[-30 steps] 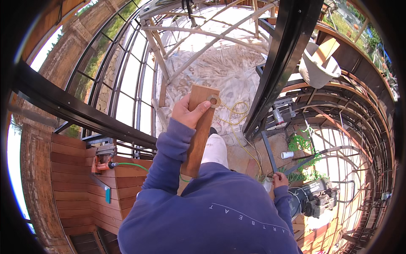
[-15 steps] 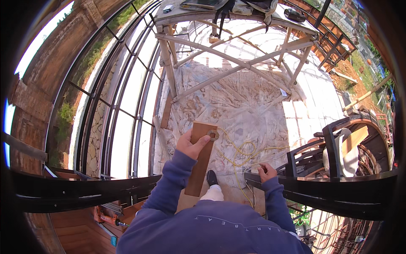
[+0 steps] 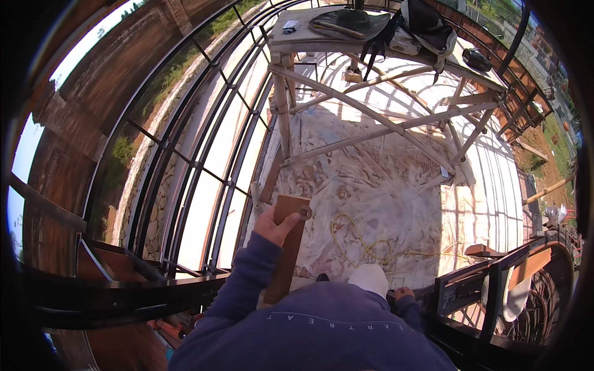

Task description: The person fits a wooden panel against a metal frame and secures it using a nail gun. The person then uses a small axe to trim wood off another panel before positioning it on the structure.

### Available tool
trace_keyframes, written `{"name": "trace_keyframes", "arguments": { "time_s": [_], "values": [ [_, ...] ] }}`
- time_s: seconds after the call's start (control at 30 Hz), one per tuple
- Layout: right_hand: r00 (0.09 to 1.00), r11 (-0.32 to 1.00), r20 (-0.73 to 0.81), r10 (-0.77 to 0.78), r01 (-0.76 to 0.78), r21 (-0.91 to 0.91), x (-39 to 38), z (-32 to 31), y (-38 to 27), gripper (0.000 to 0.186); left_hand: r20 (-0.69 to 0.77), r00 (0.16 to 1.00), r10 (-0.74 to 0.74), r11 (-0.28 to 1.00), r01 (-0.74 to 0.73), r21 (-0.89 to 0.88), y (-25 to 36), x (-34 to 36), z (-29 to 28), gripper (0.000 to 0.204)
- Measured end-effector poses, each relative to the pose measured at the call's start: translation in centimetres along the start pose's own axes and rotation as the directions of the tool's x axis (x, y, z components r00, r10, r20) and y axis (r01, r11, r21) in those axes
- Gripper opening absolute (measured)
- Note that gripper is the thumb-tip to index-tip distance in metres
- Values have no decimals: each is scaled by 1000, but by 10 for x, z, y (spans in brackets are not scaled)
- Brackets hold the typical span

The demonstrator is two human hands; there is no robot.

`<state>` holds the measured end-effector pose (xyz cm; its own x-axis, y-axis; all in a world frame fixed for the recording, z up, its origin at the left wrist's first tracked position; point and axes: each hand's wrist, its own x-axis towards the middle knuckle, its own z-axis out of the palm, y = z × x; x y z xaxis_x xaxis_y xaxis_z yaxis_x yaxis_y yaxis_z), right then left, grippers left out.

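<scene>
My left hand (image 3: 275, 227) is closed round the upper part of a long brown wooden board (image 3: 286, 263), which hangs down in front of my body. Under the thumb, at the board's upper right edge, sits a small ring-shaped piece (image 3: 305, 213); whether it is fixed to the board I cannot tell. To the right of my raised leg, my right hand (image 3: 405, 293) is low beside the dark rail, its fingers curled. What it grips, if anything, is hidden.
A pole-legged work platform (image 3: 383, 127) stands ahead, bags (image 3: 427, 31) on top. A yellow cord (image 3: 365, 244) loops over the sheet-covered floor (image 3: 346, 185). Black metal framing (image 3: 198, 164) curves along the left. At right, a curved dark staircase frame (image 3: 526, 260) holds loose boards.
My view has shifted, and my body has moved forward with one leg raised. The left hand still grips the board. My right hand has dropped lower, close to the dark rail.
</scene>
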<state>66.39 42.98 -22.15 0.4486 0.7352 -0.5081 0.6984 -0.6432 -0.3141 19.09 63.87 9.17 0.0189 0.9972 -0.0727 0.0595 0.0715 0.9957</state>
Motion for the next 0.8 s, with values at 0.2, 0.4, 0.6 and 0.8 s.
{"name": "trace_keyframes", "arguments": {
  "time_s": [0.2,0.4,0.6,0.8],
  "values": [
    [976,999,213,-45,46,2,87,43,-42,35,-107,994,-29,999,27,-24,12,25,-12,36],
    [911,883,-100,-401,413,222,247,-4,-178,26,-246,969,31,998,-19,53,-2,101,-9,36],
    [631,632,-310,-711,767,109,320,-177,-470,28,-459,883,96,994,-111,-4,-4,189,-21,33],
    [99,155,-500,-860,985,-71,383,-321,-686,25,-485,871,74,990,-122,-68,18,228,-27,34]
  ]
}}
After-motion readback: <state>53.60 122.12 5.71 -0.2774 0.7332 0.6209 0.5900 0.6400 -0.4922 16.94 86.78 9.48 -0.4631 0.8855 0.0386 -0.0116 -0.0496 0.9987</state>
